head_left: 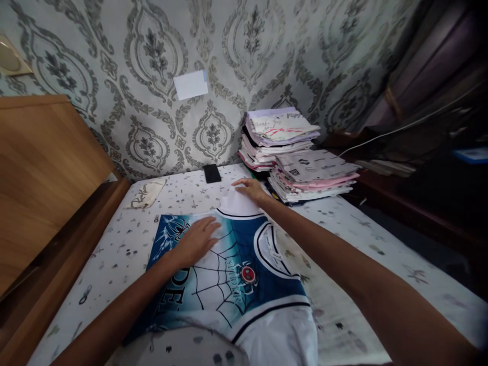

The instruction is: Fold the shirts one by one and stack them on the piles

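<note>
A blue and white T-shirt (pixel 213 284) with a spider-web print lies spread on the patterned bed sheet (pixel 343 325), its neck opening toward the right. My left hand (pixel 198 241) rests flat on the shirt's front with its fingers stretched out, near the far sleeve. My right hand (pixel 249 190) is at the far white sleeve (pixel 236 204), fingers reaching over its edge. Those fingers look extended; nothing is visibly pinched in them. At the near side, the other white sleeve (pixel 285 333) lies beside a pale patterned cloth (pixel 179 348) that covers part of the shirt.
Two stacks of folded clothes, a taller stack (pixel 282 127) and a lower stack (pixel 312 175), stand at the back right. A black flat item (pixel 212 173) and a small cream cloth (pixel 148 193) lie near the wall. A wooden headboard (pixel 49 178) bounds the left.
</note>
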A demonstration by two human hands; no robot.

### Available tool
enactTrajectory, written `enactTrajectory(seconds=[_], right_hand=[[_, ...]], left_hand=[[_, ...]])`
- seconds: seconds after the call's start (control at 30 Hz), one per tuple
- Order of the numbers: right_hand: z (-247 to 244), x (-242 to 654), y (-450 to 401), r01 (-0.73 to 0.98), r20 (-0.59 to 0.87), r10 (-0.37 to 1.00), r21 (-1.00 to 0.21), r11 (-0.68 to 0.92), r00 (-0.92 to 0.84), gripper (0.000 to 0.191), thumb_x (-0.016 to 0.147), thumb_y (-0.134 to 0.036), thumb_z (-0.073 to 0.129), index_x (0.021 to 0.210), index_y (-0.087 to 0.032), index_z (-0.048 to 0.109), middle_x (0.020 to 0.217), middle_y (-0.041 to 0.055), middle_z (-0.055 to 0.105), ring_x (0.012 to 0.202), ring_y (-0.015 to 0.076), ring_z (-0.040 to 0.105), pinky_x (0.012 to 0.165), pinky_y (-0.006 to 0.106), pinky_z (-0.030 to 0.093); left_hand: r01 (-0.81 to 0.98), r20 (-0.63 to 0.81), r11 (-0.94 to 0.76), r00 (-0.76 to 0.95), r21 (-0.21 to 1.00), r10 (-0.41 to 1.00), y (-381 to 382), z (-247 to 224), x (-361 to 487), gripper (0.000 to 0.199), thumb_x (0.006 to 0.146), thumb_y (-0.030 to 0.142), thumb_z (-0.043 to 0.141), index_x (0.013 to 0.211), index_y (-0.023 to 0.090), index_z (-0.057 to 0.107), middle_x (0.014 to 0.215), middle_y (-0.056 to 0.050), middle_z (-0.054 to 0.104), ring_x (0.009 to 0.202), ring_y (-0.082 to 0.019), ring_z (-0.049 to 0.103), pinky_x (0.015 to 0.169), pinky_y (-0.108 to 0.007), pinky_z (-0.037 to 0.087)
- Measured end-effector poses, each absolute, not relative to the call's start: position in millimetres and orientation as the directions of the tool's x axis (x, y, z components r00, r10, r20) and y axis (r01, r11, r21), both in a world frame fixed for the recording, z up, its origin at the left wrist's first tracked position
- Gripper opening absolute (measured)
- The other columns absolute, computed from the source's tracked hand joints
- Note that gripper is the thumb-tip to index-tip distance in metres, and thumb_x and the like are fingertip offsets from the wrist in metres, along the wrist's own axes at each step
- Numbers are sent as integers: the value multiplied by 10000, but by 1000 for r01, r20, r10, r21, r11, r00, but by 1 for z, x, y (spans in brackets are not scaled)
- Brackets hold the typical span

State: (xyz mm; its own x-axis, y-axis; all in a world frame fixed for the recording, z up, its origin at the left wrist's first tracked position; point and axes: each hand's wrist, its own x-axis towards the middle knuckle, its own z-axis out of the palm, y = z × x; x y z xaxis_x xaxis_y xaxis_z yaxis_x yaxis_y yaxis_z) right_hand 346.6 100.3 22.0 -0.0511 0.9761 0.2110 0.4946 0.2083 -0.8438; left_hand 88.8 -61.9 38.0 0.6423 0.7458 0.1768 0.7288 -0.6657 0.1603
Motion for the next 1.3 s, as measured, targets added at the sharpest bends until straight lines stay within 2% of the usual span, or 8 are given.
enactTrajectory(seconds=[0.23,0.33,0.5,0.73,0.9,1.0,1.17,1.3], right_hand=[[33,356,81,664,192,981,-728,168,-38,345,770,-140,531,1022,-108,765,1022,129,769,972,278,683,924,393,500],[30,360,49,722,182,982,-672,163,-52,419,820,-124,519,1193,-115,712,1278,157,688,1243,311,577,1102,443,392],[31,364,-45,723,323,860,-469,507,-394,410,965,-319,499,1326,-175,627,1557,149,448,1447,317,384,1188,514,297],[38,420,-173,657,289,843,-530,536,-454,376,987,-380,502,1345,-340,607,1549,65,466,1380,289,501,1098,509,483],[32,445,-225,643,229,752,-404,651,-617,533,926,-300,571,1443,-422,523,1589,19,428,1474,302,374,1101,528,487],[22,439,-237,649,277,724,-321,689,-632,581,926,-235,530,1479,-407,487,1602,25,406,1500,300,318,1127,557,448],[10,420,-239,627,360,674,-254,736,-645,323,931,-171,570,1179,-336,695,1483,47,567,1451,275,417,1164,573,385],[9,418,-239,582,386,664,-322,747,-640,214,947,-155,555,1019,-282,711,1275,48,721,1363,234,534,1190,526,366]], left_hand=[[792,0,-599,603,123,798,-52,14,99,542,1038,460,387,1532,236,405,1639,-113,324,1534,-306,250,1232,-581,227],[846,-61,-524,531,100,845,-43,13,84,549,1047,453,364,1549,232,369,1665,-110,253,1551,-292,195,1226,-608,180],[903,-52,-418,425,99,904,-41,12,45,560,1050,474,292,1550,232,365,1664,-101,273,1548,-284,208,1223,-589,172],[950,-36,-286,293,126,956,-84,33,-17,552,1016,465,308,1472,196,465,1610,-153,366,1467,-335,365,1186,-560,283],[850,-126,-356,432,388,893,-163,63,-23,455,973,533,431,1286,273,633,1374,-90,598,1245,-278,575,1069,-392,464],[834,-204,-351,467,426,861,-202,66,-15,434,912,545,568,1284,336,646,1291,-60,644,1171,-273,612,976,-364,520],[847,-86,-400,454,349,887,-229,47,-19,301,966,426,476,1156,327,686,1171,-63,700,1102,-287,636,930,-400,535],[831,-56,-387,444,400,894,-235,44,-25,258,971,397,457,1018,287,686,1101,-74,704,1031,-266,652,923,-385,535]])
